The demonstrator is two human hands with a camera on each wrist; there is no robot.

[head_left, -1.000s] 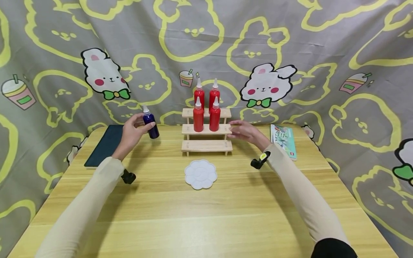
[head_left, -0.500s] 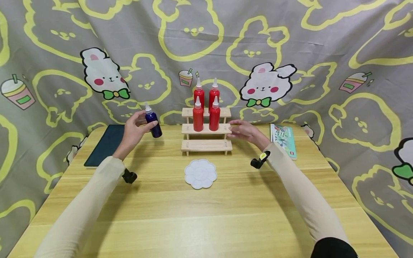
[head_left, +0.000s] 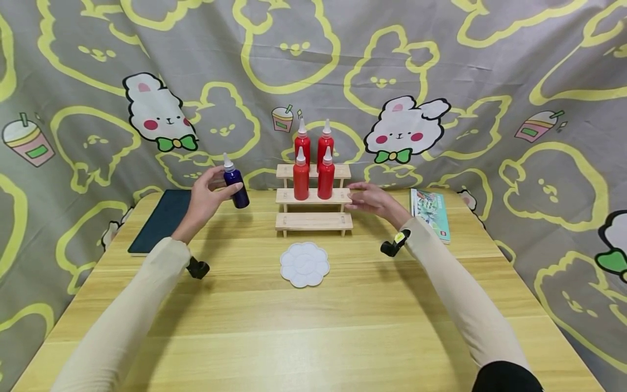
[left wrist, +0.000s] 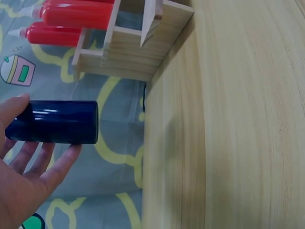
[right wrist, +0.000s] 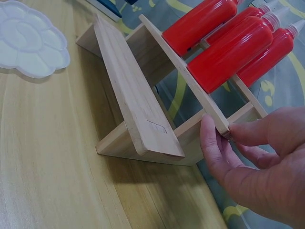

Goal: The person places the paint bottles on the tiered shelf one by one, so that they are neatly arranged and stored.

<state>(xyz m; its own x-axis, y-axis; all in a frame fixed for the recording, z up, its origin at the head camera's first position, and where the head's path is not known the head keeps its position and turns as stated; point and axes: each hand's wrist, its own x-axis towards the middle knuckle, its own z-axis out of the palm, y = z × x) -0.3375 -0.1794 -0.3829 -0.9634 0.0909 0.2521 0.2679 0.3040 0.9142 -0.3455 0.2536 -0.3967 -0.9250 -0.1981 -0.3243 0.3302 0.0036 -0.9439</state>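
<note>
My left hand [head_left: 203,198] holds a dark blue squeeze bottle [head_left: 238,191] with a white pointed cap, left of a three-tier wooden stand [head_left: 313,220]. The left wrist view has the thumb on one side of the bottle [left wrist: 62,121] and fingers on the other. The bottle leans slightly, above the back of the table. My right hand [head_left: 374,200] pinches the right end of the stand's middle shelf between thumb and fingers, plain in the right wrist view. Several red squeeze bottles [head_left: 301,182] with white pointed caps stand on the middle and top shelves; the lowest shelf is bare.
A white flower-shaped palette [head_left: 305,265] lies in front of the stand. At the left is a dark flat book-like item [head_left: 159,223], and at the right a teal illustrated book [head_left: 431,215]. A patterned curtain [head_left: 313,65] hangs behind the table.
My left hand has shifted a little to the right with the blue bottle, bringing it nearer the stand. My right hand stays on the shelf end.
</note>
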